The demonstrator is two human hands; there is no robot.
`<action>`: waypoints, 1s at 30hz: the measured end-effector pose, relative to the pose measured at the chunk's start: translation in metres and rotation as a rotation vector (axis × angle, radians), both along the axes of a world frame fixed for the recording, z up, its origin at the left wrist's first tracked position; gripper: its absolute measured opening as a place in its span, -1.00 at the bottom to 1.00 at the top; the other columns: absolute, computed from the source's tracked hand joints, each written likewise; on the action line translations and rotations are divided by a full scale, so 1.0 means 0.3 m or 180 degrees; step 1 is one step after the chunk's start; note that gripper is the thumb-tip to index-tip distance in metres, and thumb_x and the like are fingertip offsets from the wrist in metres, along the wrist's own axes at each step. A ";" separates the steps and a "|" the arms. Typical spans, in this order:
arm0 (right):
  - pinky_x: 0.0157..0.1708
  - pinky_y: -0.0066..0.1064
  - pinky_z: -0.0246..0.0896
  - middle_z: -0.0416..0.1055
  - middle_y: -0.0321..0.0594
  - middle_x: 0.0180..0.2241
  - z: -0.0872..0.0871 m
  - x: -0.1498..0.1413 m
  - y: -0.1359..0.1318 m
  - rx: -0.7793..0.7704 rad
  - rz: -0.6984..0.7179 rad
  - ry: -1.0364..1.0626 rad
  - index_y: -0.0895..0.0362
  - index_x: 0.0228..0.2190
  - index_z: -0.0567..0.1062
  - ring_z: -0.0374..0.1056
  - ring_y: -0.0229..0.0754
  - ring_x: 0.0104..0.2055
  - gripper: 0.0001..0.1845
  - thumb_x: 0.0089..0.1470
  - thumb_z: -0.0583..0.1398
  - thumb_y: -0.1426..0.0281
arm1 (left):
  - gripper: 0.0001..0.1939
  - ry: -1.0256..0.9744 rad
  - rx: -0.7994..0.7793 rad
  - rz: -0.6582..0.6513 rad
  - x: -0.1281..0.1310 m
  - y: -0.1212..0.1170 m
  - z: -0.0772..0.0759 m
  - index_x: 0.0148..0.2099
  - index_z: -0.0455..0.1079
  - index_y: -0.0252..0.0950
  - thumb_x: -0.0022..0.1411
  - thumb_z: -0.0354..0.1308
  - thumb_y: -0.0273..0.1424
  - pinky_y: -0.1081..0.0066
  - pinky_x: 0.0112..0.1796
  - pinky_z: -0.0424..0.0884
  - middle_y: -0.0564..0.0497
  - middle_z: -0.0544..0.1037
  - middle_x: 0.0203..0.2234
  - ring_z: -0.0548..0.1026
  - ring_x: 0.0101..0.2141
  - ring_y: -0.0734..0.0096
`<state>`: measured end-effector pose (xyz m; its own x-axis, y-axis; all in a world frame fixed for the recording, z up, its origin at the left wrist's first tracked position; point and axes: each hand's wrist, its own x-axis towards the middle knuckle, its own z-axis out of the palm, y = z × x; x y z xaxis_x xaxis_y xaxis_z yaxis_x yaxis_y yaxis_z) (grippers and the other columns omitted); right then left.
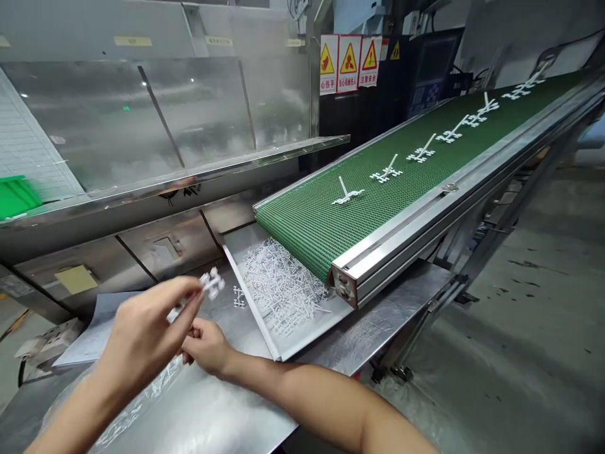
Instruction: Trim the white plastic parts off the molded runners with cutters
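Observation:
My left hand (146,325) is raised over the metal table, thumb and fingers pinched on a small white branched plastic sprue (213,284). Just below and beside it, my right hand (208,348) has its fingers curled closed; whatever they may hold is hidden. A similar white plastic piece (239,296) lies on the table by the tray's left wall. To the right, many small white plastic parts (278,284) are heaped in a shallow tray (253,315) under the conveyor's lower end.
A green conveyor belt (302,221) slopes up to the right, carrying several white sprues (387,170). Its metal side rail (401,233) overhangs the table (227,410). Clear plastic film (137,410) and papers (94,334) lie at left. A metal shelf (189,173) runs behind.

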<state>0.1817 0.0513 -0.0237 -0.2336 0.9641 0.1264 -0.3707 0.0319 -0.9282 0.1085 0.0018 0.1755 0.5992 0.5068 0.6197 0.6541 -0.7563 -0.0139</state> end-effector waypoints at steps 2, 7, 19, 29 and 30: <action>-0.54 -0.49 0.19 0.48 -0.37 -0.47 0.008 -0.001 -0.007 -0.0026 0.0051 0.0084 0.12 -0.31 0.49 0.31 -0.35 -0.55 -0.49 0.10 0.42 -0.06 | -0.62 -0.0248 -0.0675 -0.0019 -0.155 -0.025 -0.107 -0.08 0.62 -0.17 0.52 0.15 -0.01 0.54 -0.40 0.49 -0.04 0.71 -0.12 0.63 -0.34 0.38; -0.60 -0.49 0.08 0.49 -0.39 -0.45 -0.004 0.011 -0.037 -0.0148 0.0136 0.0144 0.10 -0.17 0.52 0.29 -0.34 -0.59 -0.35 0.01 0.43 -0.17 | -0.52 -0.1189 -0.1362 0.0533 -0.399 -0.070 -0.314 -0.21 0.67 -0.20 0.32 0.35 0.14 0.56 -0.33 0.59 -0.06 0.73 -0.20 0.68 -0.28 0.28; -0.56 -0.48 0.03 0.36 -0.43 -0.44 -0.012 0.051 -0.050 -0.0149 0.0260 -0.0207 0.09 -0.18 0.44 0.19 -0.37 -0.55 -0.35 0.18 0.31 -0.25 | -0.60 -0.1887 -0.2665 0.0633 -0.418 -0.066 -0.612 -0.02 0.67 -0.19 0.43 0.28 0.02 0.33 -0.33 0.68 0.00 0.73 -0.38 0.71 -0.38 0.17; -0.34 -0.42 0.33 0.49 -0.34 -0.32 -0.003 0.109 -0.101 -0.0022 0.0384 -0.0988 0.10 0.02 0.48 0.41 -0.29 -0.39 -0.67 0.46 0.22 0.12 | -0.86 -0.1506 -0.1148 0.0116 -0.404 -0.081 -0.594 -0.08 0.64 -0.25 0.50 0.26 -0.52 0.39 -0.20 0.64 -0.02 0.75 -0.27 0.74 -0.25 0.34; -0.33 -0.41 0.34 0.50 -0.31 -0.32 0.000 0.119 -0.101 0.0248 0.0251 -0.1376 0.11 0.02 0.50 0.43 -0.27 -0.38 -0.70 0.48 0.20 0.15 | -0.87 -0.1471 -0.1170 0.0130 -0.406 -0.078 -0.602 -0.07 0.63 -0.26 0.50 0.25 -0.52 0.40 -0.21 0.65 -0.02 0.76 -0.28 0.74 -0.26 0.35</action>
<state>0.2173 0.0211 -0.0238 -0.3535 0.9326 0.0724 0.0468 0.0949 -0.9944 -0.0134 -0.0216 -0.0052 0.2845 0.7547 0.5912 0.5586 -0.6317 0.5375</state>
